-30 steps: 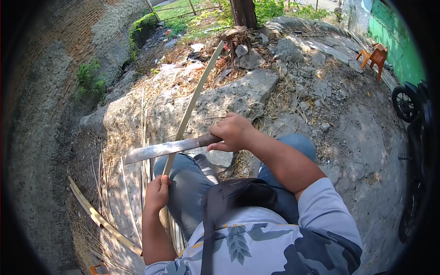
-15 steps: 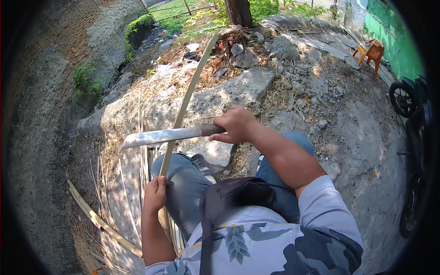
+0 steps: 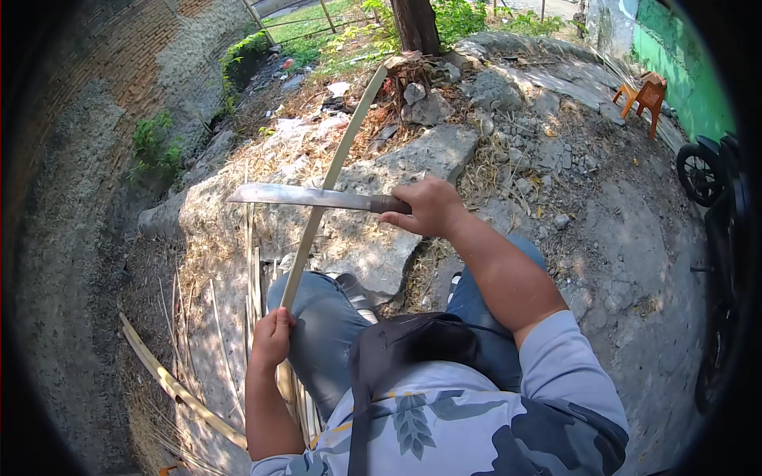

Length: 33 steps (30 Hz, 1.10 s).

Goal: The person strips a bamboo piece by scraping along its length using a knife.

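Note:
My right hand [image 3: 429, 208] is closed round the dark handle of a machete [image 3: 305, 197], whose long blade points left and lies across a pale wooden strip [image 3: 340, 155]. The near end of that strip is pinched in my left hand [image 3: 272, 337], beside my left knee. From there the strip rises away from me, slightly bowed, its far end by the stump at the tree's foot. Split strips [image 3: 252, 278] lie on the ground left of my leg, and a thicker curved piece [image 3: 178, 389] rests farther left.
A broken concrete slab [image 3: 429, 155] lies in front of me, with rubble and dry leaves around it. The tree trunk [image 3: 417, 28] stands beyond. Orange chairs [image 3: 651, 97] and a motorbike [image 3: 722, 198] are at the right. A brick wall [image 3: 87, 71] runs along the left.
The machete and my right hand have moved away from me, farther up along the strip. My left hand has stayed at the strip's near end.

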Each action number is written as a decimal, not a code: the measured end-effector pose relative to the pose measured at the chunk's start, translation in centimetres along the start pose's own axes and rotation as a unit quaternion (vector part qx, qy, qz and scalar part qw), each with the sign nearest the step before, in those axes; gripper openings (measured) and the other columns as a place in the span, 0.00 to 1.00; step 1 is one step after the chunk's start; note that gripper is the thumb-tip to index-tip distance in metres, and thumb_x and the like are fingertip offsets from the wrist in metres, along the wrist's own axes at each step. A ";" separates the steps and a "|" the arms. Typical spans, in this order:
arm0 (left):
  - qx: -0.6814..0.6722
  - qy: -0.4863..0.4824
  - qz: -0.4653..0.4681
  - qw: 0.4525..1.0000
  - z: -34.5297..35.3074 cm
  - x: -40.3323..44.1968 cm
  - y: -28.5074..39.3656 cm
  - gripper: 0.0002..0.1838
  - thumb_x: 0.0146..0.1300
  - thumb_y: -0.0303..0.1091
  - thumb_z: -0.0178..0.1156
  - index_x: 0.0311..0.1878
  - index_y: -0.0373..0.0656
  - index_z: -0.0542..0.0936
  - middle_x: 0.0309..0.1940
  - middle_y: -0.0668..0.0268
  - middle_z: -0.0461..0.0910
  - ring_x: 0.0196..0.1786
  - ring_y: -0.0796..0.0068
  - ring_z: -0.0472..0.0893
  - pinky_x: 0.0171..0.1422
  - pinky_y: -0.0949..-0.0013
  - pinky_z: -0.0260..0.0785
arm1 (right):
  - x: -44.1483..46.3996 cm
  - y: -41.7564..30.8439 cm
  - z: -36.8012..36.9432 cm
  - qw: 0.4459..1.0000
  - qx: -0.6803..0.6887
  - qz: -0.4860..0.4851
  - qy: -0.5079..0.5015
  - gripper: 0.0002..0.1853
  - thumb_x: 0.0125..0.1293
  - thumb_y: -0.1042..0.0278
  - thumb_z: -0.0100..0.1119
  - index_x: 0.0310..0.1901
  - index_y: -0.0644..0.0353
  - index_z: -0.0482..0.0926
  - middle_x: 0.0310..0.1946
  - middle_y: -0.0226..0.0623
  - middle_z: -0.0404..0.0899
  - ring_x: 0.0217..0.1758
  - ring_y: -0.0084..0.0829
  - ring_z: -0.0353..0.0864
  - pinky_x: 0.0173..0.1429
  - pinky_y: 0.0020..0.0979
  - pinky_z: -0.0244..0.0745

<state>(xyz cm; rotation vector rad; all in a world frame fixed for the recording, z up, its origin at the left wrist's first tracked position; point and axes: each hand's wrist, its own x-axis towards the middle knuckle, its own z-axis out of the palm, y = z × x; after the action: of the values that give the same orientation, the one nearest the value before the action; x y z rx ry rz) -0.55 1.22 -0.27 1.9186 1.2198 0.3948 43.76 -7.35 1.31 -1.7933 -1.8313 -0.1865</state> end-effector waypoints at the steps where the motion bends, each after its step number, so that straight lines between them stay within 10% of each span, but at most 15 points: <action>1: -0.006 -0.005 -0.004 1.000 0.0 -0.1 0.1 0.27 0.87 0.49 0.49 0.36 0.39 0.83 0.22 0.71 0.74 0.28 0.79 0.73 0.33 0.67 0.65 | -0.2 -0.5 -0.2 1.000 0.006 -0.013 -0.011 0.31 0.69 0.25 0.60 0.34 0.50 0.83 0.23 0.37 0.83 0.31 0.45 0.87 0.44 0.48 0.80; 9: 0.038 0.016 0.019 0.999 0.0 -0.9 0.7 0.27 0.87 0.50 0.48 0.36 0.38 0.82 0.21 0.69 0.74 0.27 0.78 0.72 0.33 0.66 0.65 | 0.6 -2.7 1.8 0.983 0.002 -0.183 0.005 0.28 0.67 0.28 0.65 0.36 0.49 0.81 0.24 0.31 0.82 0.30 0.39 0.84 0.50 0.39 0.75; 13: 0.055 0.013 0.024 0.998 0.0 -1.0 0.7 0.27 0.86 0.50 0.49 0.36 0.38 0.82 0.21 0.68 0.74 0.27 0.78 0.72 0.33 0.66 0.66 | 1.0 2.4 0.8 0.998 0.040 0.039 0.017 0.27 0.67 0.30 0.66 0.34 0.51 0.82 0.24 0.37 0.84 0.29 0.45 0.86 0.44 0.45 0.79; 23: 0.015 -0.006 0.008 1.000 -0.1 -0.6 -0.4 0.27 0.86 0.51 0.48 0.37 0.39 0.82 0.22 0.69 0.75 0.29 0.78 0.73 0.34 0.66 0.66 | 0.2 1.1 -0.4 0.999 -0.019 0.023 0.036 0.30 0.71 0.27 0.59 0.37 0.51 0.83 0.25 0.36 0.86 0.31 0.45 0.88 0.47 0.45 0.79; 33: 0.059 0.005 0.012 0.998 -0.1 -0.6 0.6 0.28 0.86 0.52 0.48 0.37 0.38 0.82 0.20 0.65 0.75 0.27 0.74 0.75 0.34 0.64 0.67 | 0.2 -2.3 1.2 0.986 0.004 -0.166 0.000 0.28 0.67 0.27 0.64 0.35 0.48 0.82 0.25 0.31 0.85 0.33 0.41 0.87 0.53 0.40 0.76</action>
<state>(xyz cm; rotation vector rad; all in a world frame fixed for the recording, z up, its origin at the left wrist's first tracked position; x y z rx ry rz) -0.52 0.59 0.34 2.0353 1.2511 0.3518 41.19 -6.82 1.09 -1.4700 -2.1186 -0.3051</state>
